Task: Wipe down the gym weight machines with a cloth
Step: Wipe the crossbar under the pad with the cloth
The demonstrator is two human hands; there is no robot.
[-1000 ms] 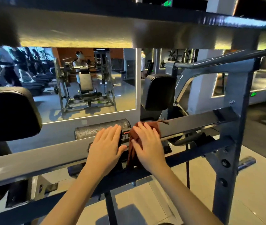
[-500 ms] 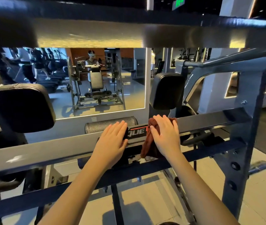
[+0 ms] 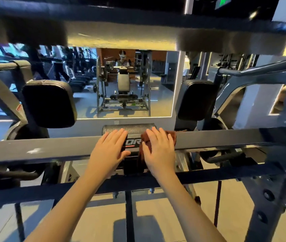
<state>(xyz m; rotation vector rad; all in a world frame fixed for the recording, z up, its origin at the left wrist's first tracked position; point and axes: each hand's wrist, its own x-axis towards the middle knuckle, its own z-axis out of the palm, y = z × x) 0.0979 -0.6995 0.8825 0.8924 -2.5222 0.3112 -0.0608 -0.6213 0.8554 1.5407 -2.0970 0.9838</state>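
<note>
1. At the far left, a black rectangular padded cushion (image 3: 49,103) is seen mounted upright on the machine frame, above the bar.
2. A long grey-blue painted metal crossbar (image 3: 51,150) is run across the whole view, and pale scuffs are seen on its left stretch.
3. The left hand (image 3: 111,150) is laid palm down on the crossbar. Its fingers are held straight and close together, with nothing gripped.
4. Between the two hands, a black label with white letters and a red stripe (image 3: 133,142) is fixed to the crossbar and is partly covered by the left hand.
5. A grey textured cylindrical roller pad (image 3: 130,128) is set just behind the crossbar, past the fingertips of both hands.
6. A rust-brown, soft, crumpled cloth (image 3: 142,155) is draped over the crossbar at its middle. Its upper edge is seen beyond the fingertips on top of the bar, and dark folds are hung down the front below the bar's lower edge.
7. The right hand (image 3: 159,150) is pressed flat on the cloth. Its fingers are kept straight and slightly spread, not curled round the fabric.
8. Further right, a second black padded cushion (image 3: 196,100) is mounted above the bar, and a dark blue steel upright with round holes (image 3: 267,194) is joined to the crossbar's right end.
</note>
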